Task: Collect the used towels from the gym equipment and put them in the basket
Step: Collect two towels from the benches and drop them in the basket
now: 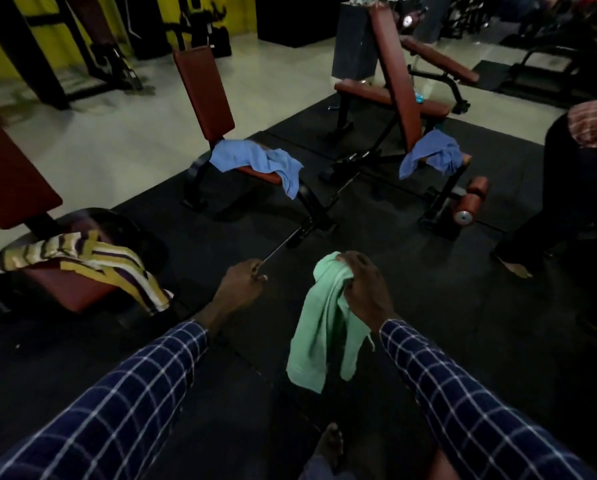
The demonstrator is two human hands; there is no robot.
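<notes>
the right grip point(363, 289) is closed round the top of a green towel point(321, 341), which hangs limp over the dark floor. the left grip point(241, 285) is curled; i cannot tell whether it holds anything. the cloth looks soft and light, so a bunched handful should do. a striped towel point(93, 258), a blue towel point(255, 161) and a second blue towel point(432, 155) drape padded seats ahead. no basket shows.

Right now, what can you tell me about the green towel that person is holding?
The green towel is a plain mint-coloured, soft-looking cloth. The right hand grips it bunched at the top, so the rest hangs in two creased folds of uneven length. A thin thread dangles at its right edge. It hangs above the dark floor mat, held only by that hand.
</notes>
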